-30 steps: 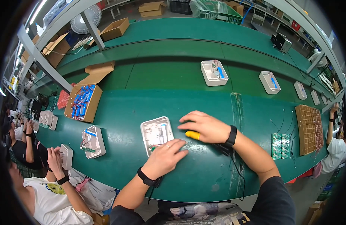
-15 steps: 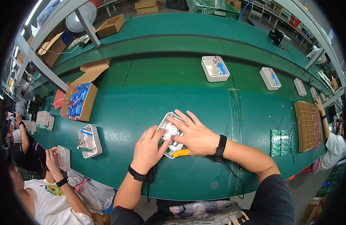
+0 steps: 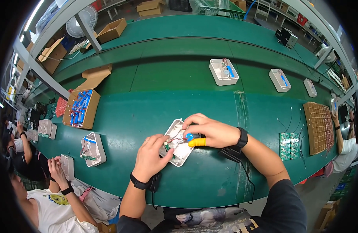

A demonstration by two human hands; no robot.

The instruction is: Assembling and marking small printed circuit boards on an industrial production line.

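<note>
A white plastic housing (image 3: 181, 154) lies tilted on the green bench in front of me, its open side up. Inside, a small green circuit board (image 3: 167, 146) and thin red and dark wires show near its left rim. My left hand (image 3: 151, 154) grips that rim, thumb and fingers on either side of the board. Over the right rim, my right hand (image 3: 214, 132) has its fingers closed around a blue cylindrical battery (image 3: 190, 136). A yellow cover (image 3: 197, 142) wraps its thumb. The palm and fingers hide part of the battery and the housing's right side.
A carton of blue batteries (image 3: 81, 108) stands left, behind another white housing (image 3: 94, 149). Further housings (image 3: 224, 72) sit along the far strip. Right are green circuit boards (image 3: 289, 146) and a brown gridded tray (image 3: 316, 128). A co-worker's hand (image 3: 58, 171) works at left.
My right hand has drawn back from over the housing to its right rim, and the blue battery now shows in its fingers. My left hand has shifted slightly left and down.
</note>
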